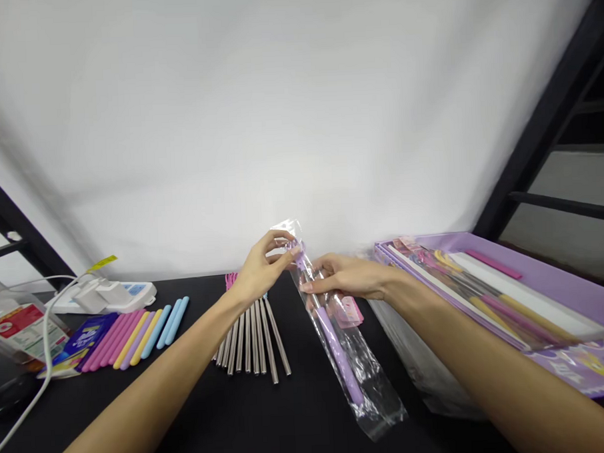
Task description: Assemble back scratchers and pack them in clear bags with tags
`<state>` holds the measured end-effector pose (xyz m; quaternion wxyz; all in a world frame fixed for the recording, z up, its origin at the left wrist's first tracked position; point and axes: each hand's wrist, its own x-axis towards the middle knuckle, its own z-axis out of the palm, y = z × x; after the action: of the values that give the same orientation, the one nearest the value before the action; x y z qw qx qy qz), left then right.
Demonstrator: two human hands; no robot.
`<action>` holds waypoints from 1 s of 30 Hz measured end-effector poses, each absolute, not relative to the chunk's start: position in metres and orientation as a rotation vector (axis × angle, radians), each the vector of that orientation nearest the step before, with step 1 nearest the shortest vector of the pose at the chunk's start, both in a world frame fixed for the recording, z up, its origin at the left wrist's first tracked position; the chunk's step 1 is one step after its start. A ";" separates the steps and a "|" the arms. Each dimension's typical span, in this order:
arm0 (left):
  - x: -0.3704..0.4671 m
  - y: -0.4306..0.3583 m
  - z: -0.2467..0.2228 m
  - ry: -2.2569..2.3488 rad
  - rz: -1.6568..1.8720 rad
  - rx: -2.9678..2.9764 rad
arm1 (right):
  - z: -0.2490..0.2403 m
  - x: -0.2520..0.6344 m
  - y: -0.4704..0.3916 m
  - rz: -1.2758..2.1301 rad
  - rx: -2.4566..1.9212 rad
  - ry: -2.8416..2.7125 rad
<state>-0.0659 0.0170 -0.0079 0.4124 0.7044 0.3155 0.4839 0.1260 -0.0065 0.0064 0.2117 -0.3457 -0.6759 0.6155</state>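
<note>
Spanning both hands [304, 270]: bagged purple straw [337, 352].

Lilac straw [337, 348] in clear sleeve [361, 374] — tilted, mid-air.

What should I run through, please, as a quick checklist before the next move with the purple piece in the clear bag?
1. Left hand pinches the top of the clear bag: ok.
2. Right hand steadies the bag just below: ok.
3. Purple piece lies inside the bag: ok.
4. Bag's lower end rests on the black table: ok.
5. Bag top sealed: cannot tell.
6. Metal rods lie apart from the bag: ok.
</note>
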 end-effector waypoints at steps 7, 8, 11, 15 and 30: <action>-0.063 0.019 -0.017 0.809 1.179 1.768 | 0.002 0.131 -0.001 1.823 -0.942 -1.796; -0.062 0.019 -0.019 0.832 1.204 1.733 | 0.002 0.132 0.000 1.821 -0.928 -1.800; -0.057 0.016 -0.023 0.870 1.263 1.670 | 0.001 0.134 0.000 1.808 -0.941 -1.819; -0.057 0.016 -0.026 0.861 1.247 1.657 | 0.000 0.139 -0.001 1.783 -1.016 -1.875; -0.060 0.019 -0.030 0.957 1.250 1.625 | -0.004 0.144 0.002 1.790 -1.130 -1.920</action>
<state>-0.0602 0.0194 -0.0298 0.4256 0.6498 0.3828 0.5001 0.1436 0.0021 -0.0045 0.1413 -0.3914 -0.6650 0.6202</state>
